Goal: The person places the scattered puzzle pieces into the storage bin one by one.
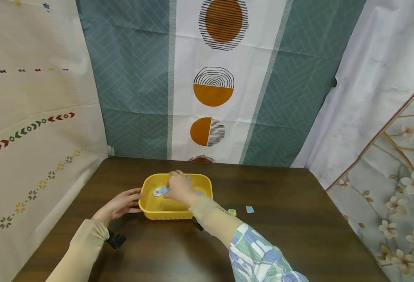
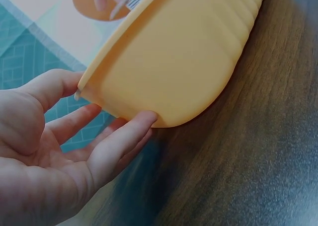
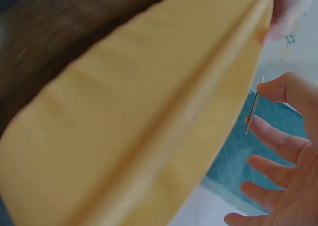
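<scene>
A yellow plastic basin [image 1: 168, 215] stands on the dark wooden table. My left hand [image 1: 122, 203] holds its left end; in the left wrist view one finger reaches the rim and the other fingertips lie against the outer wall. Over the basin, my right hand [image 1: 180, 190] pinches a thin flat piece [image 3: 254, 106] between thumb and forefinger, edge-on in the right wrist view, so its face is hidden. A small white piece with a dark star-like mark [image 1: 157, 192] and light blue beside it show near the right thumb, inside the basin's outline.
To the right of the basin, a small light blue piece [image 1: 250, 209] and a yellow-green piece [image 1: 232, 212] lie on the table [image 1: 298, 235], the latter close to the right forearm. Patterned cloths [image 1: 132, 78] hang at the back and both sides.
</scene>
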`<state>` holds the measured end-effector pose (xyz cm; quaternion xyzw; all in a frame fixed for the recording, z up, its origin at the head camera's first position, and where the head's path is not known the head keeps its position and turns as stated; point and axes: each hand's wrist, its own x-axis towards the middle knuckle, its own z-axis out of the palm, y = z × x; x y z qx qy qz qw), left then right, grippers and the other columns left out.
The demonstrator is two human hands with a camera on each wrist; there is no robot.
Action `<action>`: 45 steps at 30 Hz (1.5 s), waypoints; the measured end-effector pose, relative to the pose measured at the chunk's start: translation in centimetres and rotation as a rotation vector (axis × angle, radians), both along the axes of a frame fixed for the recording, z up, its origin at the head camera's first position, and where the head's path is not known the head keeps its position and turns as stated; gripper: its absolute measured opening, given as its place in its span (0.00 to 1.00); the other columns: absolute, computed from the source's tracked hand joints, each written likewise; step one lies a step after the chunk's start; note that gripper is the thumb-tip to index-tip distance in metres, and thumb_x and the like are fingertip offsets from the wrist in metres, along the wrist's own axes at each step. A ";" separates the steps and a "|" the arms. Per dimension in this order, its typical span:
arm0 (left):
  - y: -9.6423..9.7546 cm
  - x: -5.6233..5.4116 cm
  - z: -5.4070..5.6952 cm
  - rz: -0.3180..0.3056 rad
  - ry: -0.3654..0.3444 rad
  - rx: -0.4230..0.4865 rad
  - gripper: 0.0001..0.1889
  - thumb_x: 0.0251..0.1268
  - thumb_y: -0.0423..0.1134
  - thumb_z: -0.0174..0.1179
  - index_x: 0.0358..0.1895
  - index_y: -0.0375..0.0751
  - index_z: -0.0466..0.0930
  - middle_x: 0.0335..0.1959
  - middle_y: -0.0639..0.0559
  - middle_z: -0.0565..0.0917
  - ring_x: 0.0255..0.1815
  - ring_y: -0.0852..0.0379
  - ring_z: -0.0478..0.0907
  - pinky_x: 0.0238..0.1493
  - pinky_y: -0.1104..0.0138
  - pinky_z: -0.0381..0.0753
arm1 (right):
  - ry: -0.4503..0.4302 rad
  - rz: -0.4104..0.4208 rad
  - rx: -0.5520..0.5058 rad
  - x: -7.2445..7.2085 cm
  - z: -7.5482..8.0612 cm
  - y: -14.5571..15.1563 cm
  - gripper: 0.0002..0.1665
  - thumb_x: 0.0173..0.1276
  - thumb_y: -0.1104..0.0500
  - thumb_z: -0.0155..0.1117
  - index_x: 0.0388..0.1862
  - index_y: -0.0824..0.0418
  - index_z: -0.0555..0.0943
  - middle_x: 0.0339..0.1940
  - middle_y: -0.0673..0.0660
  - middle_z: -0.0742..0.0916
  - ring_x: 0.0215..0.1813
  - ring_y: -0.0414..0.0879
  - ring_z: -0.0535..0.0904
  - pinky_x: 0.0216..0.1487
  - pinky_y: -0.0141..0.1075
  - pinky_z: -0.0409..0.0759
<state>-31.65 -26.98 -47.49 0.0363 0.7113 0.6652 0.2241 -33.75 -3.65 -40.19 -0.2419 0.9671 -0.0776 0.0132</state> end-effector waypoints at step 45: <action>0.0 0.1 -0.3 0.006 0.006 0.007 0.36 0.78 0.41 0.46 0.76 0.24 0.39 0.70 0.21 0.57 0.56 0.49 0.79 0.53 0.57 0.84 | -0.049 0.070 0.101 -0.1 -5.7 -4.1 0.09 0.58 0.44 0.74 0.34 0.45 0.90 0.62 0.45 0.81 0.74 0.52 0.65 0.67 0.54 0.72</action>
